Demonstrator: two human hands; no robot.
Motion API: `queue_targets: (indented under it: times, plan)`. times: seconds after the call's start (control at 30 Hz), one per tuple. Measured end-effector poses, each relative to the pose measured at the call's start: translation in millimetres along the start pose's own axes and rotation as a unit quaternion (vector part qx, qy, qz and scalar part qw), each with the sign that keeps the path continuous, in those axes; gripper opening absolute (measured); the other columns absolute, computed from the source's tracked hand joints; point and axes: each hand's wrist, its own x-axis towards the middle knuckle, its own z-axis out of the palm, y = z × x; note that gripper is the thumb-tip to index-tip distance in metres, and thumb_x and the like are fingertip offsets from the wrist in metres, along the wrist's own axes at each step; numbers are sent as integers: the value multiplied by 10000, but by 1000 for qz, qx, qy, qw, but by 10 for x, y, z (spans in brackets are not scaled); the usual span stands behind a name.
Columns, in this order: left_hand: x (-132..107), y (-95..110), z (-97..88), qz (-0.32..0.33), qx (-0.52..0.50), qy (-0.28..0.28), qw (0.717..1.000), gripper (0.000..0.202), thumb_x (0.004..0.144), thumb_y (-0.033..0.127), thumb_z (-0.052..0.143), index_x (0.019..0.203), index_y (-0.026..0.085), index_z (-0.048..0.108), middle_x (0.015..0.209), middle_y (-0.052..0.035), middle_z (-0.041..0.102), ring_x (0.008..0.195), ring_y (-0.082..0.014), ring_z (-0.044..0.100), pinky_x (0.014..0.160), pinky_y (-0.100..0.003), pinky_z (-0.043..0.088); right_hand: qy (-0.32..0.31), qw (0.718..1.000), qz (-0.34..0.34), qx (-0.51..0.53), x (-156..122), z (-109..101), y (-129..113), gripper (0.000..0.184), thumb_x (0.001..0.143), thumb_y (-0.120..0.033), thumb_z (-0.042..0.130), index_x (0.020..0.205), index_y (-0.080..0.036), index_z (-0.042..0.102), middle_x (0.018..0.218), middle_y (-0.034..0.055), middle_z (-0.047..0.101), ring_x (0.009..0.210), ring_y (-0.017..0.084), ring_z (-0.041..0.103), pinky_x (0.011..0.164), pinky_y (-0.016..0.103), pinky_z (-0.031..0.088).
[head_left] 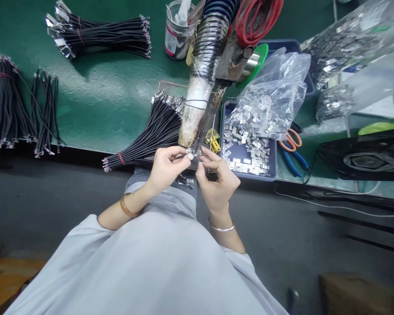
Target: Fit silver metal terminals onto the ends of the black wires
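Note:
My left hand (167, 168) is closed in a pinch on the end of a thin black cable, right below the mouth of a wrapped hose (197, 105). Facing it, my right hand (216, 179) pinches a small metal clip against that cable end. Both hands meet at the table's front edge, above my lap. A bundle of black cables (151, 135) tied with a red band fans out just left of my left hand. A blue tray (273, 174) of small metal clips lies close to my right hand.
More black cable bundles lie at the far left (9, 109) and back left (101, 33) of the green table. A clear bag of metal clips (272, 96) rests over the tray. Orange and blue pliers (293, 151), a plastic jar (177, 30) and red wire coils (259, 17) stand nearby.

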Motion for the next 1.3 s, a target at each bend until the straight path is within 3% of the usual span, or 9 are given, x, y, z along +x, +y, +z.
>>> queue_targets:
  times: [0.2,0.37,0.57,0.8,1.03,1.3]
  plan:
    - [-26,22,-1,9,1,5,1000,167,667,266,701,676,133,801,524,21,532,507,-62,363,462,-179,312,7,999,-29,-12,12,-16,-36,154,885,-77,685,871,-222,638,1123,87,811,937,199,811,819,307,697]
    - [-39,11,22,-13,-3,5,1000,181,652,274,700,682,124,798,613,-11,655,567,-91,527,533,-179,467,8,999,-30,-24,-2,-24,-7,155,883,-83,667,846,-221,607,1073,80,819,850,176,812,772,277,681]
    - [-57,-8,31,-4,7,8,1000,183,679,272,698,720,128,803,689,-26,726,604,-104,599,586,-189,526,9,999,-34,-32,18,-1,15,140,888,-96,696,865,-222,640,1025,56,824,936,195,810,787,275,663]
    - [-56,18,-2,47,33,13,998,157,707,245,701,689,128,804,654,-25,699,522,-65,482,459,-167,364,10,999,-32,-30,36,-11,-34,136,892,-101,696,882,-234,671,1069,56,821,936,208,810,803,322,668]
    - [-42,-13,-13,-27,-12,-11,1000,166,661,271,787,715,116,812,638,-29,703,593,-106,581,550,-184,490,1,999,-21,-29,-1,-30,11,137,906,-121,662,856,-237,608,1048,51,822,864,189,811,728,287,658]
    - [-52,-7,-1,-2,-9,-2,1000,162,682,271,756,711,119,803,696,-41,731,619,-109,587,564,-184,484,5,998,-49,-43,40,-12,6,126,912,-103,694,916,-226,669,1032,56,821,938,197,806,761,289,656]
